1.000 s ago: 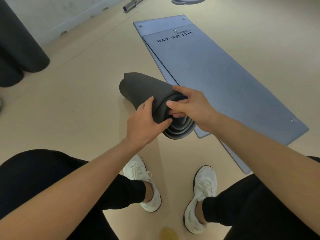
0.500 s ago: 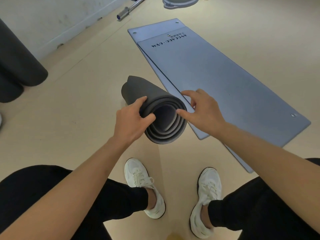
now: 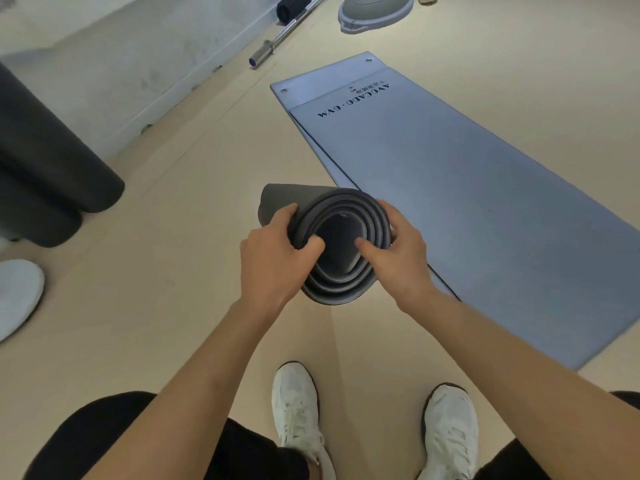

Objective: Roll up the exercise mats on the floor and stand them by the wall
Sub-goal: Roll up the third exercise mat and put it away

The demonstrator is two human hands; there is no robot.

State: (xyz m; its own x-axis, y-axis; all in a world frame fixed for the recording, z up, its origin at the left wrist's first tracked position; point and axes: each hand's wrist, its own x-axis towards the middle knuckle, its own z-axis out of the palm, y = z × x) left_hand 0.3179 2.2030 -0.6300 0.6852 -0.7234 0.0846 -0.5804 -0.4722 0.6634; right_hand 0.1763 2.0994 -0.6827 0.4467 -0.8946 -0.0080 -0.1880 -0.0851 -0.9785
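A dark grey rolled mat (image 3: 337,216) stands nearly upright off the floor, its spiral end facing me. My left hand (image 3: 273,261) grips its left rim, thumb inside the coil. My right hand (image 3: 394,261) grips the right rim, thumb also inside. Flat on the floor to the right lie two stacked blue-grey mats (image 3: 485,209), the upper one printed with lettering. Two dark rolled mats (image 3: 52,168) stand by the wall (image 3: 114,57) at the left.
A steel barbell (image 3: 280,39) with a black foam roller (image 3: 294,6) lies along the wall's base. A grey balance dome (image 3: 375,10) sits at the top. Another person's white shoe (image 3: 17,296) shows at the left edge. My white shoes (image 3: 298,417) stand below.
The roll has tipped up so its open end faces me. My right hand moved from beside it onto its rim, and both thumbs now hook inside the coil.
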